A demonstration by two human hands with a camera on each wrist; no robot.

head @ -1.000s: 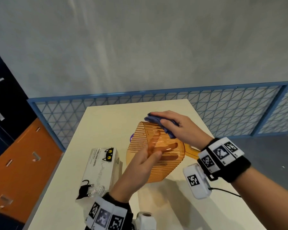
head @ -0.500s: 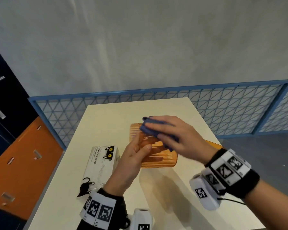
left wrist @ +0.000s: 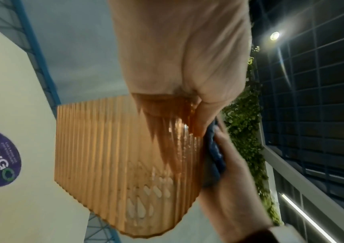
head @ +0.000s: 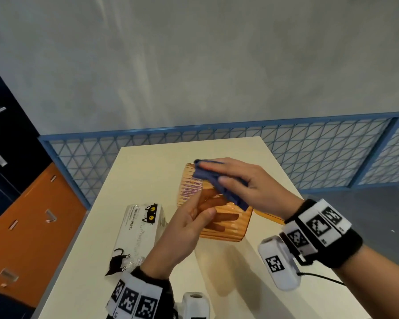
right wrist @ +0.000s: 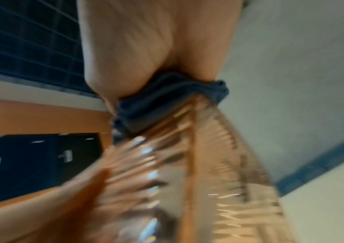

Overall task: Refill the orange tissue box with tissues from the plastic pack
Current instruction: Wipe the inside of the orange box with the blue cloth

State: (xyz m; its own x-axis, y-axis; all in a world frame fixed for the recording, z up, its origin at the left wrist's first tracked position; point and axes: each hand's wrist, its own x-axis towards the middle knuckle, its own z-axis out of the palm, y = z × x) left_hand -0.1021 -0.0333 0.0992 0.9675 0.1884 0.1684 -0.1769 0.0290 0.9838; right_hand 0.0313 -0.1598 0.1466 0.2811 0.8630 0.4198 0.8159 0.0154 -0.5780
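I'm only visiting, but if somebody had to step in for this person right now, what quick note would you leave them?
Left hand: fingers inside the ribbed, see-through orange plastic tissue box, thumb outside, holding it tilted above the cream table.
Right hand: presses a folded dark blue cloth against the box's outer wall.
White plastic tissue pack with black cat prints: lies on the table left of the box, untouched.
Done: no tissues can be seen through the box's walls; it is being wiped.
Left: finish wiping, open the pack, load the tissues, close the box.
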